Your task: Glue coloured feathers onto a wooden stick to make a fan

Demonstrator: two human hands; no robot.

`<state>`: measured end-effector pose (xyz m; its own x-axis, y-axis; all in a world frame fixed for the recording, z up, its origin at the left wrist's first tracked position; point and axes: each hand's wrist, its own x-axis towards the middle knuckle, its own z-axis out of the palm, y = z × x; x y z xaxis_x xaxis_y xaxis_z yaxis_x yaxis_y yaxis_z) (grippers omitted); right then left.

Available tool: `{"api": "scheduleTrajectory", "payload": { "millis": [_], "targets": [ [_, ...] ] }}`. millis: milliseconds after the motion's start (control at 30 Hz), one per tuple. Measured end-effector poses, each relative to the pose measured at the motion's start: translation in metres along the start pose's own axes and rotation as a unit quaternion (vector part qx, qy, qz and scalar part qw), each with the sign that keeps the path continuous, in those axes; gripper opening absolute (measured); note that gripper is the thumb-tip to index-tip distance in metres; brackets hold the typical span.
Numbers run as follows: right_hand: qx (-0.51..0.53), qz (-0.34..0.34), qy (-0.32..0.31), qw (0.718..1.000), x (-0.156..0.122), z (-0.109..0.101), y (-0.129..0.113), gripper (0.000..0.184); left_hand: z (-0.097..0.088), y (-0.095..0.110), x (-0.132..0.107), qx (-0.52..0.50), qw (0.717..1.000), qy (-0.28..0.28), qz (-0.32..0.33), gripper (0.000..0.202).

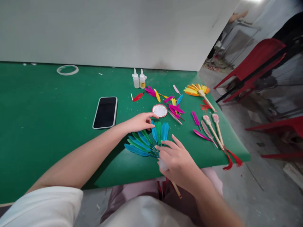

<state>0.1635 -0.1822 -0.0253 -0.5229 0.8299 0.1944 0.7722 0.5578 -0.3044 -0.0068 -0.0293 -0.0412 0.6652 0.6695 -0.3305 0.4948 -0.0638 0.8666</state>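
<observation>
A fan of blue and green feathers (pixel 139 145) lies spread at the table's near edge, and its wooden handle (pixel 176 190) sticks out past that edge. My left hand (pixel 141 121) is over the feather tips, index finger stretched to the rim of a round white dish (pixel 160 110). Its other fingers are bent beside a blue feather. My right hand (pixel 178 160) is closed round a whitish, translucent, bottle-like thing (pixel 163 165), mostly hidden by the fingers. The fingertips of that hand are at the quills where the feathers meet.
Two small glue bottles (pixel 139 79) stand behind loose coloured feathers (pixel 175 108). A phone (pixel 105 113) lies left, a tape ring (pixel 67 70) farther back. On the right are a yellow feather fan (pixel 196 89), two tasselled wooden sticks (pixel 214 130) and red chairs (pixel 255 60) beyond the table.
</observation>
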Motion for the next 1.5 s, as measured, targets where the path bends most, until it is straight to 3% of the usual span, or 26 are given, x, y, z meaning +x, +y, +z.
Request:
{"api": "scheduleTrajectory", "payload": {
  "millis": [100,300,467,533,667,800,900,1067,1200,1300,1500],
  "targets": [
    [-0.017,0.028,0.009,0.999,0.001,-0.009,0.012,0.007,-0.001,0.0,0.0,-0.007,1.0,0.004,0.004,0.047],
    [-0.101,0.17,0.024,0.98,-0.005,-0.023,0.052,0.009,-0.017,0.004,-0.012,0.058,0.997,-0.034,-0.03,0.06],
    [-0.234,0.198,-0.056,0.95,0.002,-0.035,0.088,0.03,-0.03,0.005,-0.018,0.042,0.997,-0.032,-0.056,0.062],
    [-0.286,0.21,-0.075,0.932,0.018,-0.046,0.104,0.027,-0.029,0.001,-0.016,0.022,0.998,-0.012,-0.057,0.057],
    [-0.319,0.196,-0.103,0.921,0.07,-0.061,0.141,0.021,-0.024,-0.007,-0.01,0.014,0.999,0.008,-0.046,0.051],
    [-0.347,0.156,-0.157,0.911,0.117,-0.055,0.165,0.029,-0.023,-0.009,-0.01,0.015,0.999,0.0,-0.031,0.05],
    [-0.361,0.132,-0.197,0.902,0.132,-0.044,0.173,0.034,-0.029,-0.005,-0.015,0.019,0.999,-0.022,-0.037,0.049],
    [-0.381,0.113,-0.224,0.89,0.13,-0.036,0.18,0.033,-0.043,-0.004,-0.025,0.037,0.988,-0.136,-0.065,0.045],
    [-0.391,0.109,-0.22,0.887,0.122,-0.043,0.185,0.026,-0.045,-0.008,-0.028,0.062,0.974,-0.21,-0.057,0.062],
    [-0.4,0.119,-0.204,0.886,0.117,-0.055,0.189,0.022,-0.043,-0.01,-0.027,0.086,0.971,-0.218,-0.047,0.069],
    [-0.423,0.155,-0.179,0.875,0.102,-0.08,0.199,0.026,-0.04,-0.012,-0.021,0.104,0.979,-0.172,0.019,0.055]
  ]
}}
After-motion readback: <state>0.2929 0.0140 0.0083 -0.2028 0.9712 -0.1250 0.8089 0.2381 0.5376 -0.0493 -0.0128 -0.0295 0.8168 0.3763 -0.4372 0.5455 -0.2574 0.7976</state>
